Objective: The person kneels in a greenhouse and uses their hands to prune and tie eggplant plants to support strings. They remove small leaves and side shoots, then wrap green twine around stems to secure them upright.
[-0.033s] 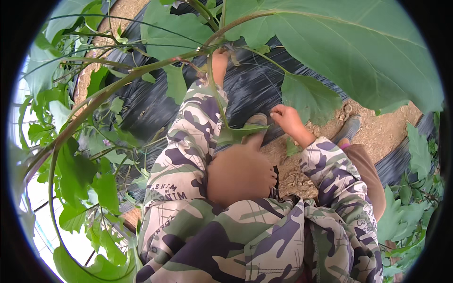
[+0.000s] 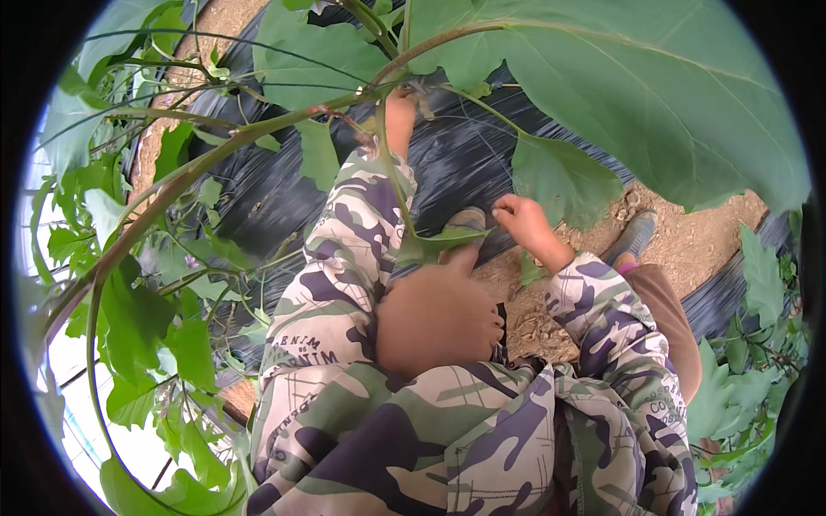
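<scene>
My left hand point(image 2: 399, 120) reaches up behind the stem point(image 2: 258, 129) of a broad-leaved plant that looks like eggplant. The stem crosses in front of its fingertips, and a small withered brownish bit point(image 2: 424, 105) is beside them; what they hold, if anything, is hidden. Lower and to the right, my right hand point(image 2: 527, 225) hangs just below a drooping green leaf point(image 2: 564, 176). Its fingers are curled together, with thumb and forefinger close, and I cannot see anything clearly between them. A thin pale thread point(image 2: 486, 138) runs down between the two hands.
A huge leaf point(image 2: 654, 95) covers the upper right. Dark strings point(image 2: 232, 39) cross at the upper left. Black plastic sheeting point(image 2: 456, 163) covers the bed, beside bare soil point(image 2: 688, 241). My shoe point(image 2: 635, 234) stands on the soil. More plants point(image 2: 198, 344) crowd the left side.
</scene>
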Demonstrator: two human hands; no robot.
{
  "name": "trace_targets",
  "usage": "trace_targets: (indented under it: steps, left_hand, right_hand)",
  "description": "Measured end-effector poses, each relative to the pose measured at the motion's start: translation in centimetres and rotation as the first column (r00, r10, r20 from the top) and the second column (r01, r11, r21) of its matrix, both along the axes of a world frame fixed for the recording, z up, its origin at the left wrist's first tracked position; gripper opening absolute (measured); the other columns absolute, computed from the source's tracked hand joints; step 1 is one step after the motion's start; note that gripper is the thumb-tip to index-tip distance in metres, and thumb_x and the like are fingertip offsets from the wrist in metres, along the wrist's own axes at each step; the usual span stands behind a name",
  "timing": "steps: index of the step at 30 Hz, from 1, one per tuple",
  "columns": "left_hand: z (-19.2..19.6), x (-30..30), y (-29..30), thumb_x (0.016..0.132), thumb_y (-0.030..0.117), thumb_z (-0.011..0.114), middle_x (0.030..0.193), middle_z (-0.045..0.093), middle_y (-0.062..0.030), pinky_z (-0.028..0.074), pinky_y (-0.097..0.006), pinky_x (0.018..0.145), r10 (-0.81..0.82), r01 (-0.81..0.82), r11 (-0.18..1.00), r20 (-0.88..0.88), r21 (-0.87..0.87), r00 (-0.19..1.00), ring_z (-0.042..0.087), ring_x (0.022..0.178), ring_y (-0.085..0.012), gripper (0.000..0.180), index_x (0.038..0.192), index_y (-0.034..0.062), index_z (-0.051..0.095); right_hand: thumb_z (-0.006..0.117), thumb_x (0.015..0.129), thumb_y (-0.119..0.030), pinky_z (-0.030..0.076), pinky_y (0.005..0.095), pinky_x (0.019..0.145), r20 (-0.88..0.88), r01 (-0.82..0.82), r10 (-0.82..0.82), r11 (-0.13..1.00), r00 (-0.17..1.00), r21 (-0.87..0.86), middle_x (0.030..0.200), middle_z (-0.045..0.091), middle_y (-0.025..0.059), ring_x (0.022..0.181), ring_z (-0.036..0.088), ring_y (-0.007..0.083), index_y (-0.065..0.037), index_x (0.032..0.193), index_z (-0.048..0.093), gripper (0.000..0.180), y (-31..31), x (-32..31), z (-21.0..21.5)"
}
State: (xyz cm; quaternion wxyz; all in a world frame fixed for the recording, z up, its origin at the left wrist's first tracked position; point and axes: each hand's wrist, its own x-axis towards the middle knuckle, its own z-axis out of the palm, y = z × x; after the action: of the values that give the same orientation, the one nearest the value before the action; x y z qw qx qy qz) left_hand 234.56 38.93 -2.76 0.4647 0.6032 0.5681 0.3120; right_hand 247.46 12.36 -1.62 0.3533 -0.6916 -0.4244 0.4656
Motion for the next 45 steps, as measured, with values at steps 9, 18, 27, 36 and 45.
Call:
trace_targets:
  steps: [9,18,27,36,45]
  left_hand:
    - [-8.8,-5.3,4.7,0.075,0.012,0.06,0.073,0.063,-0.0116,0.047,-0.033,0.063,0.023,0.033,0.986,-0.332,0.162,0.943,0.06,0.067,-0.0252,0.016,0.087,0.0039,0.065]
    - [-15.1,-5.2,8.6,0.077,0.018,0.054,0.078,0.062,-0.0185,0.047,-0.044,0.063,-0.093,0.515,0.629,-0.602,0.582,0.793,0.06,0.078,-0.0359,0.015,0.078,0.0056,0.062]
    - [-14.8,-4.3,6.1,0.076,0.017,0.055,0.076,0.061,-0.018,0.047,-0.044,0.063,-0.12,0.541,0.699,-0.669,0.468,0.734,0.06,0.076,-0.0359,0.013,0.077,0.0054,0.062]
    - [-16.7,-8.2,5.0,0.072,0.013,0.057,0.073,0.061,-0.0177,0.046,-0.045,0.062,-0.298,0.607,0.747,-0.68,0.271,0.67,0.06,0.072,-0.0364,0.008,0.074,0.0064,0.061]
    - [-15.2,-9.2,6.0,0.073,0.012,0.054,0.072,0.058,-0.0157,0.046,-0.044,0.061,-0.229,0.586,0.793,-0.811,0.166,0.539,0.058,0.068,-0.0349,0.007,0.075,0.0083,0.059]
  right_hand:
    - [0.06,0.077,-0.013,0.043,0.0299,0.052,0.193,-0.053,0.048,0.998,0.98,0.016,0.062,0.058,0.0097,0.054,0.055,0.0165,0.0,0.083,0.06,0.015,-2.1,0.8,-2.5]
    - [0.06,0.077,-0.014,0.046,0.032,0.059,0.125,-0.03,0.058,0.977,0.99,-0.211,0.066,0.059,0.013,0.06,0.058,0.0215,-0.001,0.084,0.062,0.015,-3.2,3.0,-4.6]
    - [0.058,0.079,-0.012,0.049,0.0281,0.057,0.039,0.141,-0.136,0.943,0.99,-0.303,0.07,0.064,0.0114,0.056,0.06,0.0166,-0.002,0.086,0.064,0.014,-3.9,4.0,-4.2]
    - [0.061,0.076,-0.013,0.046,0.0324,0.064,0.186,-0.019,0.053,0.983,0.981,-0.182,0.075,0.061,0.0143,0.067,0.059,0.0251,-0.001,0.086,0.063,0.015,-6.3,3.1,-4.2]
    - [0.061,0.078,-0.012,0.047,0.0313,0.065,0.278,0.04,0.013,0.982,0.961,-0.183,0.076,0.061,0.0149,0.068,0.059,0.0248,0.0,0.088,0.061,0.016,-10.7,6.4,3.0]
